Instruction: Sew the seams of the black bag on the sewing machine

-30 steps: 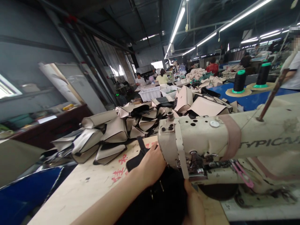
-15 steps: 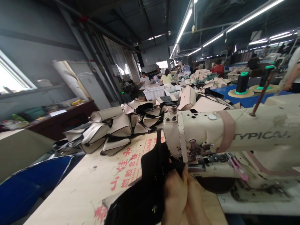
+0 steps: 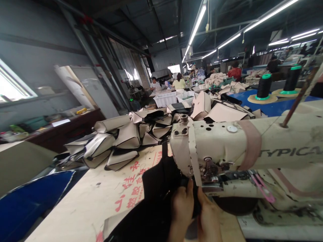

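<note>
A black bag with a short strap hangs under the head of a cream sewing machine. My left hand is closed on the bag's edge, fingertips pointing up toward the needle area. Close beside it on the right, my right hand grips the same black edge between thumb and fingers. The needle and the stitch line are hidden behind the machine head and the bag. A pink-handled tool rests on the machine's arm, right of my hands.
Beige bags with black trim are heaped behind a plywood board with red lettering. Black thread cones stand on a blue surface at the right. A blue bin is at lower left. Several people sit at work farther back.
My hands have drawn apart a little, with black material now showing between them. My view has shifted slightly, so the machine appears nearer and the bag sits farther left.
</note>
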`<state>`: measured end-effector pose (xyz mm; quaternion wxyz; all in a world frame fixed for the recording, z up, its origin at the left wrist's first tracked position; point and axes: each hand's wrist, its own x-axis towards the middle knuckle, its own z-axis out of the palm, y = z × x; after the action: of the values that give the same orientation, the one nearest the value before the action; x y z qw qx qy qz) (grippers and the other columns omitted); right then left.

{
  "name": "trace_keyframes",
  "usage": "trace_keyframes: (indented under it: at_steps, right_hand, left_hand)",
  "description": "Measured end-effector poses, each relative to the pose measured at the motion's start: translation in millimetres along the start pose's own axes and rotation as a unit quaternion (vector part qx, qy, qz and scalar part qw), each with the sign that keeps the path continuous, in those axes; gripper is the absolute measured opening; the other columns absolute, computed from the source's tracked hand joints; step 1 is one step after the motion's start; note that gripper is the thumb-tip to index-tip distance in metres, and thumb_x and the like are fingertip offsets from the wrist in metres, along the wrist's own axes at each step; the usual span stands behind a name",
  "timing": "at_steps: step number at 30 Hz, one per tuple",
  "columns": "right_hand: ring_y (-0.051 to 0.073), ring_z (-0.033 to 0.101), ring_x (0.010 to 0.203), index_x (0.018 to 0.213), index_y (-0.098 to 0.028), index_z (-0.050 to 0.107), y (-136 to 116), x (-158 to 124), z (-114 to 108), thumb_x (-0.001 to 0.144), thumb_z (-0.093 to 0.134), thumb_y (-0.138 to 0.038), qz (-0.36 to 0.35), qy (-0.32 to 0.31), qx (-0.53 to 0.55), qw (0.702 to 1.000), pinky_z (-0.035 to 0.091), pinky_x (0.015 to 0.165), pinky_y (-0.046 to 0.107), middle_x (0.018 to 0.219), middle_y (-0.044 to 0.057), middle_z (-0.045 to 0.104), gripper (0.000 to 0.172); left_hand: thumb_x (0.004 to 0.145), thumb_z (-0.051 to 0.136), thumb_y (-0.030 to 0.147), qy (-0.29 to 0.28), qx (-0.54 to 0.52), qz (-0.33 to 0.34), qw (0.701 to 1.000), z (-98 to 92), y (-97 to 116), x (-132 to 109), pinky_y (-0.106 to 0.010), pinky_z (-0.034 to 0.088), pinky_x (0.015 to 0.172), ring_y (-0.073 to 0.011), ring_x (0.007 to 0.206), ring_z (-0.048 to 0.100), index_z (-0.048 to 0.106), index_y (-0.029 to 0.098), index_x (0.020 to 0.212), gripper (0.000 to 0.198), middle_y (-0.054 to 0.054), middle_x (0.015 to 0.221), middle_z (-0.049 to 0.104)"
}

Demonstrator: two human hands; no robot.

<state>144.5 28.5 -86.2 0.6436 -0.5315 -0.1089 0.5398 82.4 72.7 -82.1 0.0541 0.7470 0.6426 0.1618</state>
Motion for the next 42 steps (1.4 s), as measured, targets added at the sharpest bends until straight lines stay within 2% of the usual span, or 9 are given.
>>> trace_keyframes:
  at_steps: [4,8,13,20,24,30,36,42]
  right_hand:
    - [0.019,0.06,0.091,0.083,-0.014,0.065,3.0,3.2,2.0,0.086,0.052,-0.046,0.01,-0.005,0.017,1.0,0.048,0.079,0.032,0.091,0.004,0.066,0.035]
    - [0.017,0.059,0.088,0.096,-0.013,0.06,0.8,-2.2,5.8,0.088,0.051,-0.04,-0.001,0.01,0.015,1.0,0.049,0.079,0.035,0.098,0.004,0.061,0.03]
    - [0.019,0.056,0.092,0.107,-0.015,0.055,-5.8,-9.5,7.7,0.089,0.051,-0.036,-0.031,0.041,-0.006,0.999,0.049,0.078,0.035,0.107,0.005,0.055,0.028]
    - [0.019,0.056,0.091,0.106,-0.015,0.055,-7.0,-10.3,7.9,0.089,0.052,-0.036,-0.048,0.075,-0.016,0.996,0.049,0.077,0.034,0.107,0.005,0.055,0.027]
    - [0.019,0.056,0.091,0.107,-0.014,0.055,-6.7,-13.2,7.6,0.089,0.052,-0.036,-0.055,0.074,-0.025,0.995,0.049,0.077,0.035,0.107,0.005,0.055,0.028]
    - [0.019,0.055,0.093,0.108,-0.015,0.054,-4.6,-10.3,8.9,0.089,0.052,-0.035,-0.06,0.061,-0.035,0.996,0.049,0.078,0.035,0.109,0.005,0.054,0.027]
    - [0.019,0.055,0.095,0.11,-0.016,0.053,1.1,-8.6,8.3,0.089,0.052,-0.035,-0.056,0.061,-0.032,0.996,0.049,0.08,0.036,0.11,0.006,0.053,0.028]
    - [0.019,0.055,0.093,0.107,-0.017,0.055,2.0,-8.5,6.3,0.089,0.051,-0.036,-0.071,0.057,-0.039,0.995,0.049,0.079,0.035,0.109,0.005,0.054,0.026]
  left_hand:
    - [0.091,0.024,0.043,-0.053,-0.075,-0.066,0.994,2.3,-1.1,7.1,-0.024,0.035,0.047,-0.0168,0.054,0.059,0.065,0.014,0.066,0.056,-0.01,0.058,0.063]
    - [0.089,0.021,0.051,-0.084,-0.112,-0.099,0.985,-5.5,3.8,5.2,-0.027,0.034,0.05,-0.0202,0.058,0.061,0.06,0.014,0.058,0.062,-0.013,0.061,0.065]
    - [0.089,0.021,0.051,-0.076,-0.092,-0.089,0.989,-12.6,3.2,4.7,-0.028,0.035,0.053,-0.0232,0.065,0.064,0.059,0.015,0.057,0.062,-0.014,0.064,0.066]
    - [0.088,0.021,0.054,-0.094,-0.107,-0.105,0.984,-17.3,8.5,4.5,-0.028,0.038,0.055,-0.0244,0.068,0.065,0.061,0.015,0.062,0.062,-0.014,0.068,0.067]
    - [0.087,0.03,0.05,-0.068,-0.08,-0.092,0.99,-17.1,13.2,0.5,-0.027,0.04,0.057,-0.0232,0.07,0.065,0.063,0.014,0.07,0.051,-0.012,0.072,0.068]
    - [0.087,0.019,0.056,-0.065,-0.178,-0.12,0.975,-9.4,6.8,1.0,-0.027,0.032,0.049,-0.0205,0.059,0.061,0.054,0.017,0.051,0.064,-0.011,0.059,0.064]
    - [0.086,0.021,0.056,-0.072,-0.151,-0.092,0.982,-7.7,4.0,2.9,-0.028,0.028,0.047,-0.0204,0.055,0.059,0.046,0.019,0.045,0.061,-0.011,0.053,0.061]
    - [0.085,0.025,0.056,-0.076,-0.197,-0.127,0.969,-4.0,2.7,3.5,-0.027,0.03,0.049,-0.0224,0.062,0.061,0.052,0.017,0.052,0.058,-0.013,0.063,0.064]
